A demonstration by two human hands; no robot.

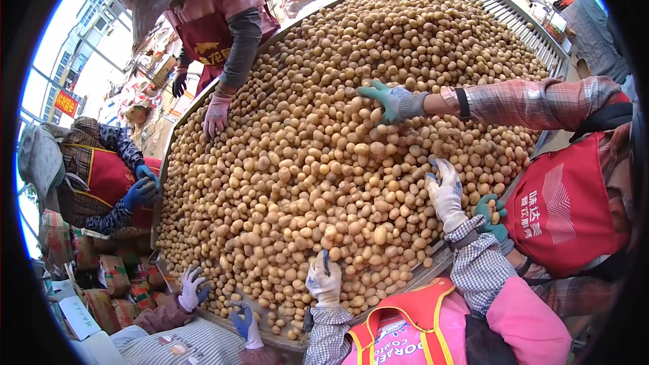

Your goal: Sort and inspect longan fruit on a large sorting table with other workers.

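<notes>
A broad heap of small tan potatoes (314, 162) covers the metal sorting table before me. My left hand (324, 280), in a white glove with blue patches, is at the near edge of the heap. Its fingers point into the potatoes, and whether they grip one is hidden. Farther right, my right hand (447, 195) wears a similar glove and rests on the heap. Its fingers are apart, with no potato visible in them. Checked cuffs cover both of my forearms.
At my right, a co-worker's green-gloved hand (388, 101) reaches across the heap; the other (492, 215) holds potatoes. Other gloved hands work left (247, 322) and opposite (217, 114). Metal slats (487, 5) show at the far end. Cardboard boxes (112, 276) stand beyond the left edge.
</notes>
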